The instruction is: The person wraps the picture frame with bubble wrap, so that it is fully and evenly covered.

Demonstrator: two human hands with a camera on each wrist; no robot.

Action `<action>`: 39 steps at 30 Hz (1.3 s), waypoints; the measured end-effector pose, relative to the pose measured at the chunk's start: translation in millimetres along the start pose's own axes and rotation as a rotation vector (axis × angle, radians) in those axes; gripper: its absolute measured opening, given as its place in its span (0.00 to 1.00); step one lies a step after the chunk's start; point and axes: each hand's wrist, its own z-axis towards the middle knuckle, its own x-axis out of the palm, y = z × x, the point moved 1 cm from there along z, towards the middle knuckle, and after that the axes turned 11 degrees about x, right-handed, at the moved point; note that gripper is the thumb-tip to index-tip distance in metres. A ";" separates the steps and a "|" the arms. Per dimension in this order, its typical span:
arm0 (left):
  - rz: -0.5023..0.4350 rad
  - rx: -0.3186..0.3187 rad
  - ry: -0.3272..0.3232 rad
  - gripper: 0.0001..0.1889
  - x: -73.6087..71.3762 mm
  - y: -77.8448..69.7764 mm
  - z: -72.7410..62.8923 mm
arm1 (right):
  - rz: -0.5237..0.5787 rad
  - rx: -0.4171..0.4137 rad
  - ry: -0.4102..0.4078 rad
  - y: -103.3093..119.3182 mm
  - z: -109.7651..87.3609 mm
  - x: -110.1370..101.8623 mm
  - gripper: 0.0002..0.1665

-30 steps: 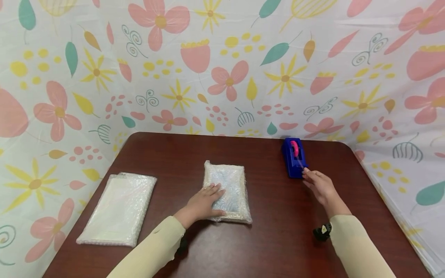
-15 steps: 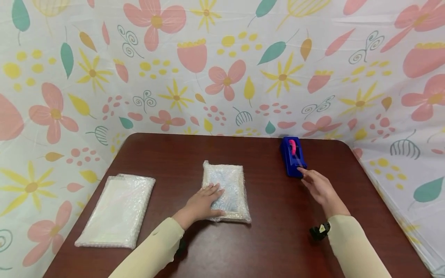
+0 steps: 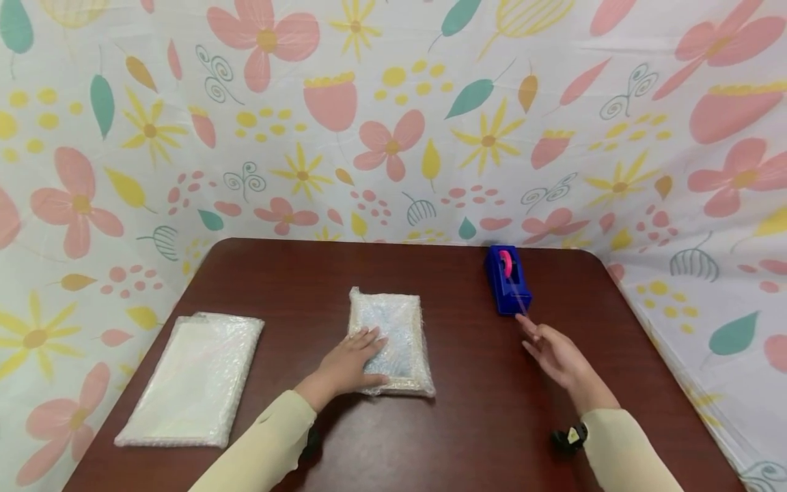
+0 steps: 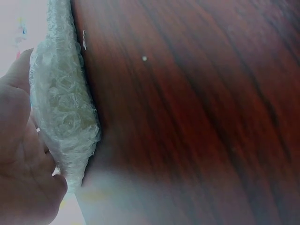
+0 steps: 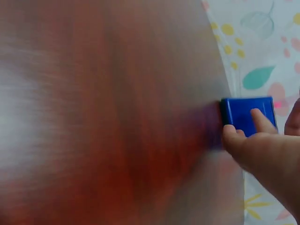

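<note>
My left hand (image 3: 344, 363) rests with spread fingers on a bubble-wrapped package (image 3: 402, 342) in the middle of the table. The left wrist view shows the thick wrapped edge (image 4: 65, 98) of that package beside the palm. At the back right stands a blue tape dispenser (image 3: 501, 290) with a pink-cored roll (image 3: 505, 263). A thin strip of clear tape (image 3: 521, 302) runs from it to the fingertips of my right hand (image 3: 559, 355), which pinches its end just in front of the dispenser. In the right wrist view the dispenser's blue end (image 5: 239, 110) shows behind the fingers.
A larger bubble-wrapped package (image 3: 190, 383) lies flat at the left of the dark brown table (image 3: 467, 437). Floral cloth (image 3: 393, 89) hangs behind the table and along its sides.
My right hand has drawn back a little from the dispenser, with the strip of tape stretching out. My left hand stays on the package. The head view has shifted slightly.
</note>
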 end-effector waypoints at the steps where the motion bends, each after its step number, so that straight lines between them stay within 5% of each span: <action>1: 0.005 -0.003 0.002 0.40 0.0 0.6 -1.3 | 0.009 -0.004 -0.016 -2.9 -2.9 2.0 0.29; 6: 0.011 -0.009 -0.007 0.40 -2.0 2.5 -4.7 | -0.024 0.018 -0.198 -8.0 -14.5 11.8 0.23; 12: 0.005 -0.020 -0.007 0.40 -1.7 4.4 -4.0 | -0.158 0.215 -0.329 -3.4 -17.3 15.7 0.17; 26: 0.006 -0.010 0.009 0.41 0.4 5.6 5.5 | -0.459 0.518 -0.285 8.0 2.1 2.4 0.24; 31: 0.010 -0.007 0.013 0.41 2.7 6.1 4.8 | -0.608 0.567 -0.308 12.5 10.9 -1.6 0.28; 39: 0.012 -0.020 0.011 0.41 2.7 5.0 3.1 | -0.667 0.612 -0.310 16.6 18.7 -6.5 0.28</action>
